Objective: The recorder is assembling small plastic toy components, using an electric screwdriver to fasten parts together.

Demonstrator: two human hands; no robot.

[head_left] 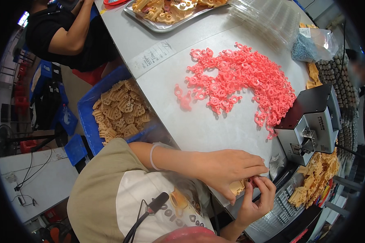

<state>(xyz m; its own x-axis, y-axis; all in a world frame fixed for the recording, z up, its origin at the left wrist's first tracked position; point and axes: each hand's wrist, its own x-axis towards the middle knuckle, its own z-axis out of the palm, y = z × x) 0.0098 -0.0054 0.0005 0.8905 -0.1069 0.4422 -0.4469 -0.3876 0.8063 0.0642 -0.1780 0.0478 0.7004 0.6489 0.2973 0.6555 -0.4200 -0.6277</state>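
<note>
My left hand (227,168), a pale band on its wrist, is closed around a small tan plastic part (237,187) near the table's front edge. Its fingers reach over the part and hide most of it. Against the part's right side, my right hand (261,198) has its thumb and fingers pinched together. Something small and dark shows at those fingertips, too small to name. Beyond my hands, a large pile of pink ringed plastic pieces (247,77) spreads over the white table (198,129).
A grey and black metal machine (308,133) stands right of my hands. Tan parts fill a blue bin (83,109) at left and a metal tray (166,29) at the back. Clear plastic trays (271,20) and a bag of screws (306,47) lie back right. Another person (65,36) sits at far left.
</note>
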